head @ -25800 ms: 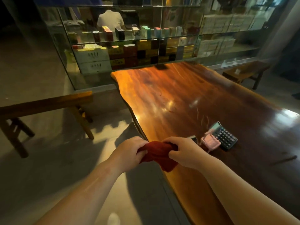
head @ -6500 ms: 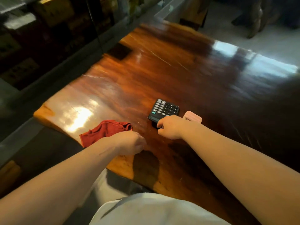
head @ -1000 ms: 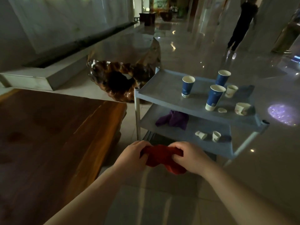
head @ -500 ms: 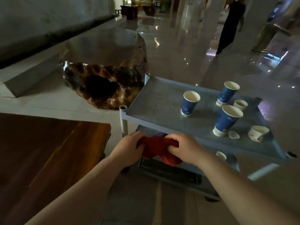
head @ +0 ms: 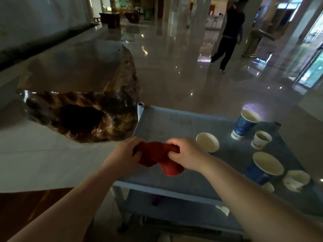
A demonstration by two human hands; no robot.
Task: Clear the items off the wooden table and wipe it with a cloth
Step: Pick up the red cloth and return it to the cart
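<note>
Evidently folding the red cloth at frame centre, over the cart shelf, pinched fast in the grip of left hand and right hand; gather edge to edge, steer wide of the paper cup just right.

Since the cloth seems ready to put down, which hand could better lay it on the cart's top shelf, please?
Probably right: the right hand grips the red cloth well over the top shelf; the left hand grips at its edge.

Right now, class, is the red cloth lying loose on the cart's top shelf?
No, the left hand and the right hand both grip the red cloth over the cart's top shelf.
</note>
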